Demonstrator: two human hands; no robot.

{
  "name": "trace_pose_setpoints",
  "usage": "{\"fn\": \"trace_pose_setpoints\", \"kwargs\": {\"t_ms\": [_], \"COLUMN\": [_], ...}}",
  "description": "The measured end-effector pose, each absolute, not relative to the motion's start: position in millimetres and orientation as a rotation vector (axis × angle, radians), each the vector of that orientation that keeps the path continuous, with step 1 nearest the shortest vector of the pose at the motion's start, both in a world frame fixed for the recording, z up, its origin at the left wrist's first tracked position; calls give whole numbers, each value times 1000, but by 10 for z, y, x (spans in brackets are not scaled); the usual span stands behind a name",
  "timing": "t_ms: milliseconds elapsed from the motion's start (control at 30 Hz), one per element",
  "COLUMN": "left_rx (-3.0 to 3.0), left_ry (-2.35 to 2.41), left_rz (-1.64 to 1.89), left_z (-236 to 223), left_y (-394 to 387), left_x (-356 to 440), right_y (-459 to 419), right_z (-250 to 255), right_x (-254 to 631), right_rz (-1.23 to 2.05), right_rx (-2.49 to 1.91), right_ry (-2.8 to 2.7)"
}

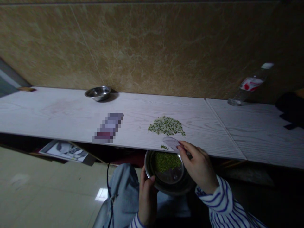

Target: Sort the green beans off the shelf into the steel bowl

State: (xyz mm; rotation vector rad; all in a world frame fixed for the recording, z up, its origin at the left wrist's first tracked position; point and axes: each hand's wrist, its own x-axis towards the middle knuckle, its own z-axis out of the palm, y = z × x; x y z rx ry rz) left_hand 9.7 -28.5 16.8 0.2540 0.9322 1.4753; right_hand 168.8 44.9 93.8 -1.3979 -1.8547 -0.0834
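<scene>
My left hand (148, 197) grips the left rim of a metal bowl (147, 172), held against the table's front edge above my lap. Small green beans (167, 162), which look like mung beans, cover part of the bowl's bottom. My right hand (199, 165) pinches a thin clear plastic disc (171, 142) over the table edge, just above the bowl. A few green beans (164, 147) lie beside the disc at the edge. Farther back, a flat pile of green beans mixed with white grains (166, 125) is spread on the tabletop.
The pale wood-grain table (59, 107) runs along a marbled wall. A small metal bowl (98, 94) stands at the back left, with a blurred-out flat item (109, 127) nearer. A plastic bottle (249, 85) and a dark object (291, 107) are at right. Below are shelves with a box (66, 151).
</scene>
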Motion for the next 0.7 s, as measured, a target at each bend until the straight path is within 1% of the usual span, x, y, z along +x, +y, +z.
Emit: {"fn": "trace_pose_setpoints", "kwargs": {"t_ms": [167,533,700], "left_rx": [271,282,358], "left_ry": [921,974,1009], "left_rz": [1489,1523,1563], "left_z": [124,155,141], "left_y": [-286,-324,-352], "left_x": [56,-37,-96], "right_y": [563,460,444], "right_z": [922,939,999], "right_x": [1689,1641,1707], "right_rz": [-61,151,142], "right_rx": [-1419,-1320,-1295], "right_ry": [-1908,-2004,-1972]}}
